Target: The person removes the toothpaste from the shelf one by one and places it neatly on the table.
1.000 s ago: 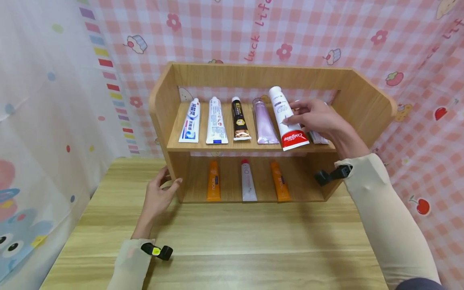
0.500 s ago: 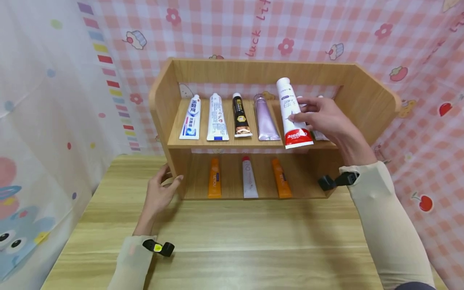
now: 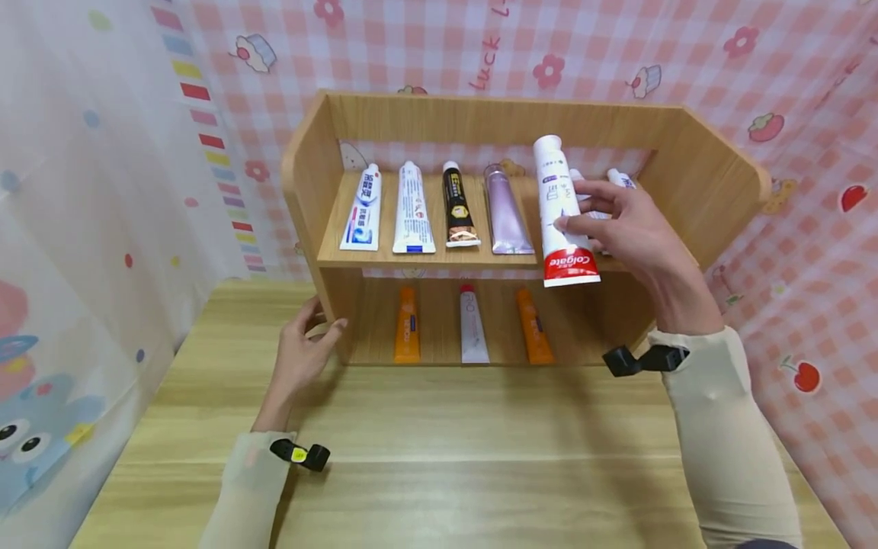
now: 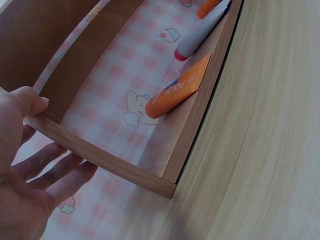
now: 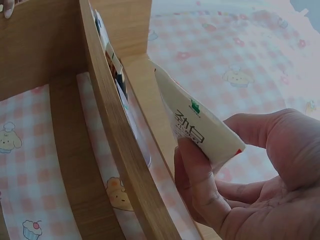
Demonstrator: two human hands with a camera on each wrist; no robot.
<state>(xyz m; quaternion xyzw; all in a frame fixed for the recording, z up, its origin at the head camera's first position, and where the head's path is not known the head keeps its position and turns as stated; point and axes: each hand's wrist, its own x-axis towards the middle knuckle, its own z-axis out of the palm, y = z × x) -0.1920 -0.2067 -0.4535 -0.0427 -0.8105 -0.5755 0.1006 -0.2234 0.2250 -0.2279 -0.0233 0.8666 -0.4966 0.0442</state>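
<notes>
In the head view my right hand [image 3: 638, 232] pinches a white toothpaste tube [image 3: 559, 202] with a red Colgate end. The tube's cap points to the back and its red end sticks out past the upper shelf's front edge. The right wrist view shows the same toothpaste tube [image 5: 192, 117] between thumb and fingers. On the left, my left hand [image 3: 302, 354] holds the side panel of the wooden shelf [image 3: 439, 263]. Its thumb lies over the panel's edge and the fingers are on the outer side, as the left wrist view shows with the hand [image 4: 35, 170].
Left on the upper board lie several tubes, among them a black tube [image 3: 458, 204] and a lilac tube [image 3: 507, 213]. More white tubes [image 3: 620, 179] are partly behind my right hand. Below lie two orange tubes [image 3: 408, 328] and a grey tube [image 3: 472, 328]. The shelf stands on a wooden table [image 3: 439, 450].
My right hand has moved a little to the right with the toothpaste tube, which now stands more upright in the view. The left hand stays on the side panel. The head view has shifted slightly.
</notes>
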